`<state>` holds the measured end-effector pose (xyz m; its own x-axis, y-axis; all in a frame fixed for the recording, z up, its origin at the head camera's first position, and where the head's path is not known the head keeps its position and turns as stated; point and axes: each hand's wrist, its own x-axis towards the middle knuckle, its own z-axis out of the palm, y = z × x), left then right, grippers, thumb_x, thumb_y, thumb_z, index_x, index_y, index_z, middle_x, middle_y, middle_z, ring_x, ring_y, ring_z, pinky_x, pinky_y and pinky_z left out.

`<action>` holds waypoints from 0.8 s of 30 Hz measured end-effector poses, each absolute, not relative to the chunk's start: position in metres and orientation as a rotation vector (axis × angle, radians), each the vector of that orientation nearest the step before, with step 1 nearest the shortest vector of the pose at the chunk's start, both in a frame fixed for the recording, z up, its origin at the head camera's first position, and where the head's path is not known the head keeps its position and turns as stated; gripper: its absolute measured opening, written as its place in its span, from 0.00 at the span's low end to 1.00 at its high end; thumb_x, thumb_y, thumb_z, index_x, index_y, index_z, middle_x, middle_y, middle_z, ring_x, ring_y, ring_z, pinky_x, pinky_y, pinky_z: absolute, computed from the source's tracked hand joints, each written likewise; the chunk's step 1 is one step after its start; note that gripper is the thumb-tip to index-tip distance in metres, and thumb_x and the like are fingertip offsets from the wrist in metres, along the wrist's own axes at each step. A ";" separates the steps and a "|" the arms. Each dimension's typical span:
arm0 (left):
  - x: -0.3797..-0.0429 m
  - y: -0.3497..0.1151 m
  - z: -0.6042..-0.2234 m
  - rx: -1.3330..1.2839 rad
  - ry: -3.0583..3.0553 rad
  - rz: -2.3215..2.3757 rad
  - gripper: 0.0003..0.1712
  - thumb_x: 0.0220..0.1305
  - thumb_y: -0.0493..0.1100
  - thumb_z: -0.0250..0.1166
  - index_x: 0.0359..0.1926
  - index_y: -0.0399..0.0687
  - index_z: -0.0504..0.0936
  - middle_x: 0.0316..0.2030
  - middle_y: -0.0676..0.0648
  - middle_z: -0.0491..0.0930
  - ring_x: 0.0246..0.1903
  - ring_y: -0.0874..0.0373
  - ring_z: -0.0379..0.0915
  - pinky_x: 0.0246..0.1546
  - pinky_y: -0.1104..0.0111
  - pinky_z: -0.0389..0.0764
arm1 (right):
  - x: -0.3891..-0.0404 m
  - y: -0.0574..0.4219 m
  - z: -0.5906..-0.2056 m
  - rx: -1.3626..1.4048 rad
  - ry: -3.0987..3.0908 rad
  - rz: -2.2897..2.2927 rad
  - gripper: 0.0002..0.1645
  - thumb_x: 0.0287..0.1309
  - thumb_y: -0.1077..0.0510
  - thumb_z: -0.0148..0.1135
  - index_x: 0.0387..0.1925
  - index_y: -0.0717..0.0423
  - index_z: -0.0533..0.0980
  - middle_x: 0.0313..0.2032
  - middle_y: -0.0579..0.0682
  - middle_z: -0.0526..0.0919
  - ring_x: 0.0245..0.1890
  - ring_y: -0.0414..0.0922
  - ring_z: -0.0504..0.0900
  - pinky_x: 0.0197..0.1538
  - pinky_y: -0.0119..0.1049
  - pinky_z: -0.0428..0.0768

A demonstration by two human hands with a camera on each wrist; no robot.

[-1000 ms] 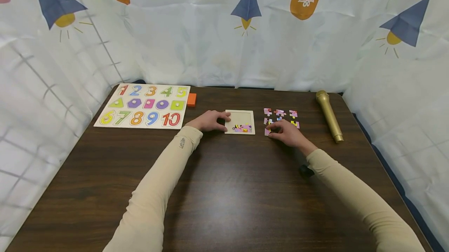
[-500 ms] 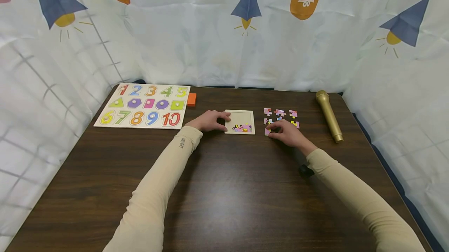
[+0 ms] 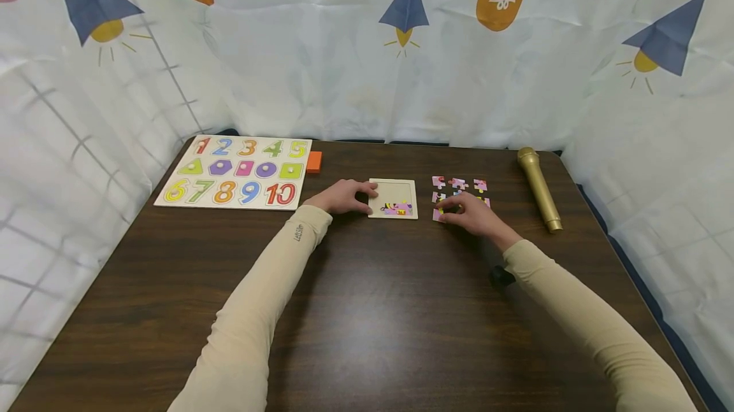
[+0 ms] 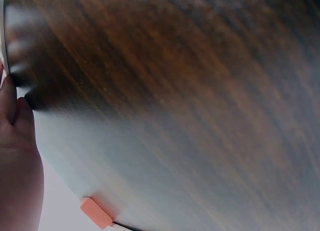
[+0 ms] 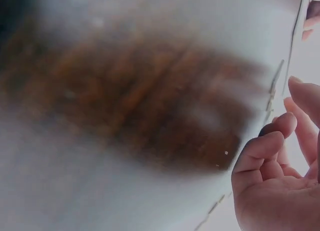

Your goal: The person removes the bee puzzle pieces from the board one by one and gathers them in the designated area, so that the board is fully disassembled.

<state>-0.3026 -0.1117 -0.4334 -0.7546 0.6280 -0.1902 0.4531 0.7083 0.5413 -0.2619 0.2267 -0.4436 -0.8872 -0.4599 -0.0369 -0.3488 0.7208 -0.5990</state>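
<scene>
My left hand (image 3: 345,197) rests at the left side of a shallow wooden puzzle tray (image 3: 388,191), thumb and index finger spread apart along its edge. Pink and yellow jigsaw pieces (image 3: 399,209) lie joined in the tray's lower right part. The left wrist view catches the hand's fingers (image 4: 9,98) at the tray's rim. Right of the tray, my right hand (image 3: 476,213) hovers over loose jigsaw pieces (image 3: 457,183), thumb and index finger close by the lower-left jigsaw piece (image 3: 438,215). The right wrist view shows these fingers bent and apart, with nothing visible between them. The hand hides several pieces.
A number-and-shape board (image 3: 235,173) lies at the back left, with an orange block (image 3: 313,162) beside its right edge. A gold microphone (image 3: 539,189) lies at the right. All rest on a dark wooden table (image 3: 367,310); a patterned white curtain (image 3: 344,81) hangs behind.
The right hand has shifted slightly, its index finger a little higher and covering more of the pieces behind it. The left hand and the tray stay in place.
</scene>
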 end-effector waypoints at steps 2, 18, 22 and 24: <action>-0.304 -0.112 -0.434 0.842 2.556 0.666 0.30 0.62 0.49 0.69 0.64 0.48 0.76 0.71 0.49 0.63 0.72 0.51 0.52 0.71 0.57 0.55 | -0.263 0.225 -0.440 -0.631 2.748 -0.903 0.17 0.62 0.57 0.65 0.51 0.59 0.81 0.49 0.57 0.83 0.42 0.50 0.77 0.44 0.45 0.77; -0.304 -0.111 -0.434 0.831 2.560 0.641 0.30 0.62 0.49 0.68 0.65 0.49 0.76 0.71 0.50 0.62 0.72 0.52 0.51 0.71 0.57 0.54 | -0.270 0.158 -0.428 -0.656 2.674 -0.978 0.19 0.64 0.53 0.62 0.54 0.57 0.80 0.48 0.54 0.82 0.42 0.51 0.78 0.45 0.44 0.78; -0.305 -0.111 -0.435 0.833 2.556 0.645 0.30 0.63 0.50 0.68 0.65 0.49 0.76 0.71 0.50 0.62 0.72 0.52 0.52 0.71 0.57 0.55 | -0.273 0.143 -0.431 -0.670 2.646 -0.972 0.20 0.65 0.53 0.62 0.55 0.55 0.80 0.49 0.54 0.82 0.40 0.50 0.79 0.43 0.42 0.78; -0.305 -0.111 -0.435 0.840 2.558 0.656 0.30 0.63 0.50 0.68 0.64 0.48 0.77 0.70 0.49 0.63 0.72 0.52 0.53 0.70 0.56 0.56 | -0.274 0.138 -0.432 -0.679 2.635 -0.960 0.20 0.64 0.53 0.62 0.55 0.56 0.80 0.50 0.54 0.82 0.41 0.50 0.81 0.44 0.42 0.79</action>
<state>-0.3049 -0.1107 -0.4352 -0.7546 0.6263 -0.1956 0.4549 0.7142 0.5319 -0.2743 0.1378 -0.4325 -0.8584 -0.5071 -0.0773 -0.3384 0.6732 -0.6575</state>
